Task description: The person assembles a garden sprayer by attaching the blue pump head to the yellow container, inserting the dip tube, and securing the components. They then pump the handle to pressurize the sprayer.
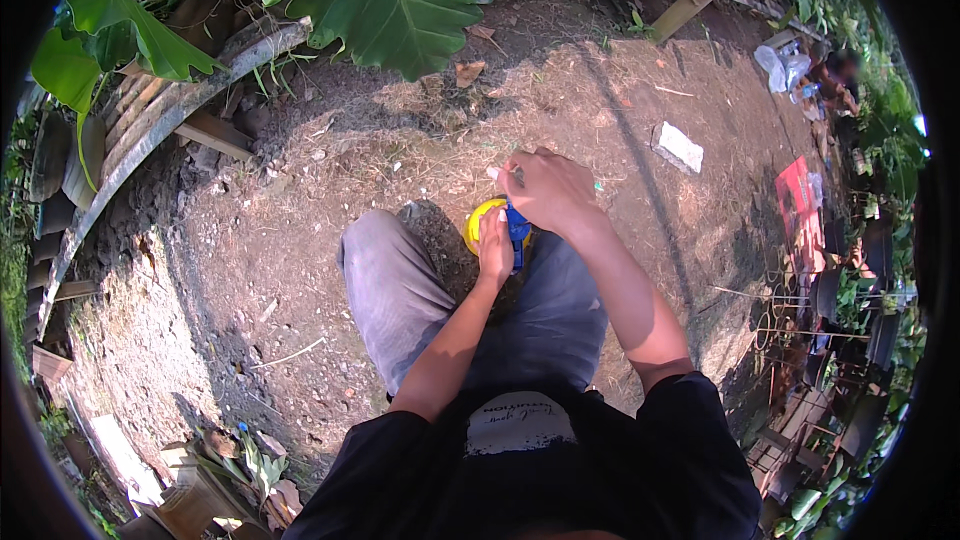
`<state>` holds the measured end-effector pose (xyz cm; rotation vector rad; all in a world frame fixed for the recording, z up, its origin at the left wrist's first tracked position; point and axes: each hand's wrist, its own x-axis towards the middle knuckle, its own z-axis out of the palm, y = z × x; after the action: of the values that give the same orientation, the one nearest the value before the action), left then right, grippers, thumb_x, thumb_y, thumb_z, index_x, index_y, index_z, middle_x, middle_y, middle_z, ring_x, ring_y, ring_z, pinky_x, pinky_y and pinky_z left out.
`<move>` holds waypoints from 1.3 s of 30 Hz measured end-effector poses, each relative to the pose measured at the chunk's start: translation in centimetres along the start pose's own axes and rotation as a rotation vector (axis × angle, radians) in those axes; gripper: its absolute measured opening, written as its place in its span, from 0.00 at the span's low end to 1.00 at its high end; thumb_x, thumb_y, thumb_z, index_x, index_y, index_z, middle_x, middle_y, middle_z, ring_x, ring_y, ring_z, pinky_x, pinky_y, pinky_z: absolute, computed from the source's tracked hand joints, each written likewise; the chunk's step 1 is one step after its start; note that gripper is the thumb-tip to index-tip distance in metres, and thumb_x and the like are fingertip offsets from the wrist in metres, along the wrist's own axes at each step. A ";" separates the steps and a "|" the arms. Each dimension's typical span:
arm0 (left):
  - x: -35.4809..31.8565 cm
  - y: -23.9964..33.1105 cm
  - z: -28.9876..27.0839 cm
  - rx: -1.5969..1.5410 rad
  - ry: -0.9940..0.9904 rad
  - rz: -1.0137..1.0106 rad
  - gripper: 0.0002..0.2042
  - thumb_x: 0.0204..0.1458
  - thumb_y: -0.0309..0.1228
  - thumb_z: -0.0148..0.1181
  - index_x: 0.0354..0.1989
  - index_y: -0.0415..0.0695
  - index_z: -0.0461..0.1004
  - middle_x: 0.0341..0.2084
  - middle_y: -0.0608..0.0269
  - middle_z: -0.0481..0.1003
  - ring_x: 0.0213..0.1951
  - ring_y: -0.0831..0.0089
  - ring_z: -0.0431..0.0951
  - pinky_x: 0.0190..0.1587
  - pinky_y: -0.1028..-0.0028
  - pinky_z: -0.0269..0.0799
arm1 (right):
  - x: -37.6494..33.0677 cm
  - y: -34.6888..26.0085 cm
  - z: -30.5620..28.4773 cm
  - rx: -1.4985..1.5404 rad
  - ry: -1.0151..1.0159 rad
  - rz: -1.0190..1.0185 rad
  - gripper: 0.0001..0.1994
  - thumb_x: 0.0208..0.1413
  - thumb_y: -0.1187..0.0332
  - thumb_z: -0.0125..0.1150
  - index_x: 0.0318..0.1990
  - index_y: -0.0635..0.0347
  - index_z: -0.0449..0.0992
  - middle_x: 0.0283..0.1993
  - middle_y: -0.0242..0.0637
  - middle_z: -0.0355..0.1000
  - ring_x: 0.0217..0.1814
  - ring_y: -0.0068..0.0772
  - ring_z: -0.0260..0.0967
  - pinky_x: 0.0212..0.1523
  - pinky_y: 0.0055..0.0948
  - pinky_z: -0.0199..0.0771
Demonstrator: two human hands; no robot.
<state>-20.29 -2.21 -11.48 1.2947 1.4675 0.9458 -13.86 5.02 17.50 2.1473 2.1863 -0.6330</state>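
Between my knees is a small object with a round yellow part point(478, 224) and a blue part point(519, 228); its exact kind is not clear. My left hand point(494, 248) grips it, fingers pointing away from me and pressed along the yellow and blue surfaces. Just beyond and above the blue part, my right hand point(548, 188) is closed, with thumb and fingers curled together. A pale tip shows at its left side, and I cannot make out whether it is a fingertip or something pinched. My right hand partly covers the blue part's far end.
Bare soil with dry grass surrounds my bent legs point(390, 280). A white block point(678, 147) lies ahead to the right. Large green leaves point(395, 0) hang over a curved border point(165, 125) at the far left. A red sheet point(798, 210) and clutter line the right side.
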 end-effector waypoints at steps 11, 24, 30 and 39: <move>-1.3 -1.5 0.8 -0.092 0.047 0.106 0.25 0.67 0.41 0.32 0.67 0.39 0.56 0.62 0.47 0.60 0.67 0.53 0.54 0.70 0.60 0.42 | 2.9 4.6 15.6 0.256 0.494 -0.192 0.18 0.55 0.62 0.62 0.51 0.56 0.73 0.52 0.41 0.69 0.56 0.43 0.68 0.56 0.43 0.66; 0.9 -1.9 -1.2 0.123 0.079 0.258 0.24 0.64 0.40 0.40 0.64 0.39 0.59 0.57 0.47 0.64 0.62 0.52 0.61 0.67 0.60 0.52 | 0.2 2.8 19.3 0.978 0.639 -0.034 0.09 0.50 0.81 0.60 0.40 0.64 0.71 0.38 0.39 0.70 0.46 0.31 0.71 0.53 0.32 0.71; -0.3 5.6 -3.2 -0.521 -0.196 -0.403 0.26 0.65 0.47 0.36 0.64 0.43 0.62 0.61 0.55 0.64 0.64 0.61 0.61 0.67 0.64 0.51 | -0.9 6.6 19.8 0.949 0.477 -0.066 0.06 0.46 0.83 0.57 0.31 0.65 0.69 0.32 0.42 0.70 0.38 0.39 0.73 0.44 0.32 0.72; 1.1 2.6 -6.6 0.097 -0.497 0.237 0.40 0.37 0.25 0.69 0.63 0.47 0.59 0.61 0.52 0.63 0.65 0.53 0.60 0.67 0.61 0.56 | -0.7 7.1 17.4 0.799 0.297 -0.202 0.06 0.44 0.83 0.57 0.30 0.66 0.68 0.32 0.42 0.70 0.35 0.39 0.72 0.41 0.31 0.71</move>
<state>-25.99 -0.57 -7.39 1.6597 0.9983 0.6389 -11.68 -0.84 -0.20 2.4791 2.6385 -1.5064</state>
